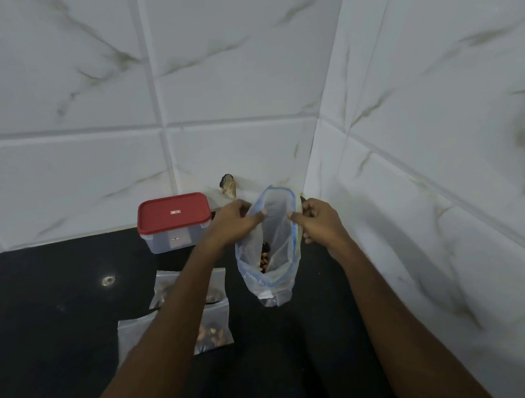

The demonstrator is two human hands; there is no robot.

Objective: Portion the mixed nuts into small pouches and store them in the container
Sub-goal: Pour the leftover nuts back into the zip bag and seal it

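White marble-look tiles fill the upper frame, meeting in a corner right of centre, and below them runs a black tabletop. Centre frame, one large clear bag with a blue zip rim is held up with its mouth wide open, and a small heap of mixed nuts shows down inside it. Two bare hands are on that rim: the left hand has its grip pinching the left edge between thumb and fingers, and the right hand has its grip pinching the right edge the same way. Left of the bag, toward the wall, sits one clear container with its red lid on. Lower left of centre, two small pouches lie flat on the tabletop, one pouch nearer the container and a second pouch below it, both holding nuts and both partly covered by the left forearm. One small dark object rests against the wall; what it is cannot be made out.
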